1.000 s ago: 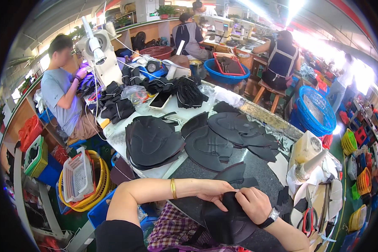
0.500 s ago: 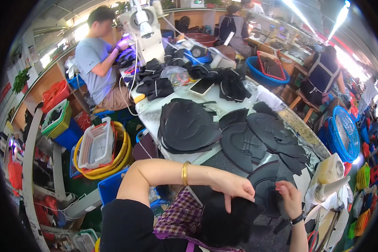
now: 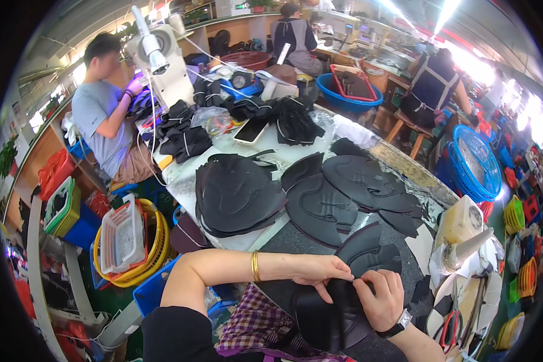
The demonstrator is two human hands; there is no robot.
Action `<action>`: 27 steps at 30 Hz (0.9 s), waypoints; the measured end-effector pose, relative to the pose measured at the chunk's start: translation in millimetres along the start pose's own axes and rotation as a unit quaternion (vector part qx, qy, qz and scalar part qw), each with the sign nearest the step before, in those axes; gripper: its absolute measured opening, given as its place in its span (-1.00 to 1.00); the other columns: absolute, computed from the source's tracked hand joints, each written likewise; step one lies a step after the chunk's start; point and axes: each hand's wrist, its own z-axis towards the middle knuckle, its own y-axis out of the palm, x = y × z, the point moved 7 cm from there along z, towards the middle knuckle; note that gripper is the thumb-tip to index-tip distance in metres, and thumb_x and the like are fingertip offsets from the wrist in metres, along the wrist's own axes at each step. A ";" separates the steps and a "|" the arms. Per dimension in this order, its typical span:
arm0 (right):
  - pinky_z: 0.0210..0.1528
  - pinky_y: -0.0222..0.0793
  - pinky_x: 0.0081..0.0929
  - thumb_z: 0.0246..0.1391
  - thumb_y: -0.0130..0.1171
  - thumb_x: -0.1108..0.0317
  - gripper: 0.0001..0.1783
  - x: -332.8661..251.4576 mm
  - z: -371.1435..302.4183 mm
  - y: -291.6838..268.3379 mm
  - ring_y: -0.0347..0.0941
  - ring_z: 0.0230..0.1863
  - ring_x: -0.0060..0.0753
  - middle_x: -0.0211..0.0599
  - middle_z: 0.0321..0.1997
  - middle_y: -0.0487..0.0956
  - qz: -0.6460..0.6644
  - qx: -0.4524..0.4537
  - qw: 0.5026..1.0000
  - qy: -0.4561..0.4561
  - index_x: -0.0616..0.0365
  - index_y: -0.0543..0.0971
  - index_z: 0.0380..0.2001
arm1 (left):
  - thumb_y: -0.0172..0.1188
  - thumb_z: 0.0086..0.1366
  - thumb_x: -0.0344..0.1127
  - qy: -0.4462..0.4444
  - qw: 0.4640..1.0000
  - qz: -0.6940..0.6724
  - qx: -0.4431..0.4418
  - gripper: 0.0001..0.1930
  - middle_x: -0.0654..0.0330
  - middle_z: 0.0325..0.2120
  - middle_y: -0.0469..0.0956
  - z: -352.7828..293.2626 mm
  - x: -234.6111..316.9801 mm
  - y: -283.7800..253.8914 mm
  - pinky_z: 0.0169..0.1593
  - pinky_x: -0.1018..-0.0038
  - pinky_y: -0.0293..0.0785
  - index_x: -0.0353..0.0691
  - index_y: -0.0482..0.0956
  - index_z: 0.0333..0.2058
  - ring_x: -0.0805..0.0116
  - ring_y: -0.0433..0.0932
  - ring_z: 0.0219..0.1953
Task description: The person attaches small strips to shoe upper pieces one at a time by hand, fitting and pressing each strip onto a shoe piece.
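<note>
Close to my body, a dark curved sheet piece, which looks like a shoe upper part, hangs over my checked apron. My left hand pinches its upper edge between thumb and fingers. Right beside it, my right hand is closed at the same edge, fingertips nearly touching the left ones. A narrow dark strip shows below the fingers, partly blurred. Just beyond my hands lies another black piece. A thick stack of similar pieces sits farther left, with more loose pieces spread to its right.
On the right stand a whitish plastic container and red-handled scissors. A phone and black bundles lie farther back. Yellow basket stands left of the table. A co-worker sits at a machine.
My right hand has moved left and down to meet my left hand at the dark piece's edge. The head view has shifted, so the surroundings appear farther left.
</note>
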 end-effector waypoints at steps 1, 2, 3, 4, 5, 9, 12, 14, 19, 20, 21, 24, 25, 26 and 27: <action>-0.37 0.28 -0.47 -0.25 0.16 0.43 -0.76 -0.9 -0.7 -3.5 0.42 -0.35 -0.39 -0.37 -0.36 0.46 -0.002 0.012 1.000 -0.014 0.14 0.55 -0.38 | -0.03 0.36 -0.13 -0.001 1.000 -0.023 -0.008 -0.74 0.42 -0.40 0.38 1.4 -0.8 -0.9 -0.31 0.42 0.66 -0.20 0.48 -0.25 0.67 0.44 -0.37; -0.36 0.28 -0.48 -0.29 0.17 0.42 -0.77 -6.0 -4.2 -1.3 0.42 -0.34 -0.39 -0.36 -0.36 0.46 0.005 0.004 0.999 -0.033 0.14 0.55 -0.41 | -0.03 0.36 -0.13 -0.003 1.000 -0.021 -0.011 -0.74 0.42 -0.40 0.38 2.1 -0.1 -2.4 -0.31 0.42 0.66 -0.20 0.48 -0.25 0.67 0.44 -0.37; -0.37 0.28 -0.48 -0.32 0.16 0.41 -0.74 -10.4 -9.9 4.4 0.42 -0.33 -0.37 -0.36 -0.37 0.46 -0.003 0.007 0.999 -0.043 0.14 0.56 -0.41 | -0.04 0.37 -0.14 0.000 1.000 -0.027 -0.013 -0.74 0.40 -0.38 0.42 -0.2 4.8 -1.9 -0.33 0.43 0.66 -0.21 0.48 -0.23 0.64 0.48 -0.34; -0.38 0.28 -0.48 -0.33 0.16 0.41 -0.73 -8.3 -11.0 4.3 0.43 -0.35 -0.37 -0.36 -0.38 0.46 -0.001 0.015 0.999 -0.045 0.14 0.56 -0.40 | -0.05 0.37 -0.15 0.002 0.999 -0.034 -0.014 -0.74 0.38 -0.36 0.46 -2.0 8.4 -1.7 -0.35 0.45 0.67 -0.22 0.47 -0.21 0.61 0.51 -0.31; -0.38 0.28 -0.49 -0.34 0.16 0.41 -0.72 -5.0 -9.8 3.3 0.43 -0.36 -0.37 -0.36 -0.39 0.46 0.001 0.023 0.999 -0.047 0.14 0.57 -0.40 | -0.05 0.37 -0.15 -0.002 0.999 -0.033 -0.016 -0.74 0.38 -0.36 0.46 -2.9 9.0 -2.0 -0.35 0.45 0.67 -0.22 0.47 -0.21 0.61 0.51 -0.31; -0.39 0.31 -0.48 -0.31 0.17 0.42 -0.72 8.9 -1.7 -10.7 0.44 -0.39 -0.40 -0.35 -0.40 0.47 -0.019 0.065 0.998 -0.014 0.17 0.57 -0.38 | -0.08 0.38 -0.17 -0.040 0.996 -0.076 -0.031 -0.73 0.27 -0.29 0.54 -1.8 8.4 2.7 -0.39 0.46 0.67 -0.23 0.47 -0.17 0.51 0.59 -0.31; -0.40 0.32 -0.45 -0.30 0.24 0.39 -0.74 -1.9 -10.0 -0.1 0.43 -0.40 -0.40 -0.39 -0.41 0.48 0.048 0.034 0.997 -0.042 0.15 0.56 -0.40 | -0.09 0.38 -0.21 -0.024 0.995 -0.093 -0.021 -0.76 0.26 -0.36 0.55 -3.0 19.8 1.2 -0.38 0.46 0.67 -0.24 0.46 -0.18 0.48 0.60 -0.38; -0.40 0.32 -0.45 -0.28 0.27 0.38 -0.76 2.3 -11.5 2.7 0.43 -0.41 -0.40 -0.41 -0.41 0.48 0.103 0.014 0.994 -0.033 0.13 0.56 -0.42 | -0.08 0.38 -0.23 -0.018 0.997 -0.070 -0.029 -0.78 0.27 -0.41 0.56 -3.5 21.8 2.4 -0.38 0.46 0.66 -0.23 0.46 -0.21 0.48 0.61 -0.43; -0.33 0.34 -0.37 -0.24 0.37 0.34 -0.68 46.3 -2.2 -5.1 0.42 -0.37 -0.21 -0.29 -0.40 0.49 0.247 0.031 0.941 0.228 0.15 0.51 -0.36 | -0.06 0.37 -0.20 -0.003 0.999 0.045 -0.016 -0.78 0.36 -0.48 0.40 0.6 20.7 11.4 -0.32 0.47 0.66 -0.24 0.43 -0.29 0.61 0.51 -0.42; -0.34 0.33 -0.39 -0.21 0.33 0.39 -0.70 43.3 -5.2 4.5 0.42 -0.35 -0.24 -0.30 -0.38 0.49 0.252 0.001 0.954 0.165 0.16 0.50 -0.34 | -0.06 0.37 -0.20 -0.006 0.999 0.046 -0.018 -0.78 0.36 -0.48 0.40 -0.4 21.6 16.2 -0.32 0.47 0.66 -0.24 0.43 -0.29 0.61 0.51 -0.42; -0.34 0.33 -0.39 -0.21 0.33 0.39 -0.70 43.2 -7.8 5.8 0.42 -0.35 -0.24 -0.30 -0.38 0.49 0.252 0.002 0.954 0.165 0.16 0.50 -0.34 | -0.05 0.37 -0.18 0.002 0.998 0.062 -0.019 -0.77 0.37 -0.50 0.36 -3.5 26.4 22.2 -0.32 0.48 0.66 -0.23 0.42 -0.31 0.63 0.48 -0.41; -0.39 0.30 -0.44 -0.23 0.26 0.48 -0.77 16.8 -8.9 -2.8 0.41 -0.40 -0.29 -0.33 -0.39 0.48 0.182 0.032 0.982 0.029 0.16 0.49 -0.40 | -0.02 0.35 -0.13 0.007 0.997 0.057 -0.041 -0.74 0.40 -0.52 0.29 -8.5 24.2 23.2 -0.32 0.50 0.65 -0.24 0.41 -0.33 0.65 0.43 -0.42; -0.39 0.30 -0.44 -0.23 0.26 0.48 -0.77 13.4 -9.1 -2.8 0.41 -0.40 -0.29 -0.33 -0.39 0.48 0.184 0.031 0.982 0.030 0.16 0.49 -0.40 | 0.00 0.34 -0.11 0.006 0.997 0.037 -0.064 -0.72 0.40 -0.53 0.27 -10.5 21.7 25.4 -0.33 0.50 0.65 -0.24 0.41 -0.33 0.66 0.41 -0.44; -0.39 0.30 -0.43 -0.26 0.26 0.49 -0.76 7.9 -9.6 -5.0 0.41 -0.40 -0.28 -0.33 -0.40 0.48 0.175 0.045 0.984 0.013 0.15 0.49 -0.41 | 0.00 0.34 -0.11 0.004 0.997 0.033 -0.064 -0.72 0.40 -0.53 0.27 -11.6 19.4 27.4 -0.33 0.50 0.65 -0.24 0.41 -0.33 0.66 0.41 -0.44; -0.40 0.31 -0.42 -0.29 0.27 0.50 -0.76 4.4 -10.7 -6.7 0.40 -0.41 -0.27 -0.33 -0.40 0.48 0.165 0.057 0.985 -0.003 0.15 0.49 -0.43 | 0.01 0.33 -0.09 -0.007 0.997 0.053 -0.051 -0.70 0.40 -0.52 0.28 -12.0 18.9 29.2 -0.34 0.49 0.65 -0.25 0.42 -0.31 0.66 0.39 -0.46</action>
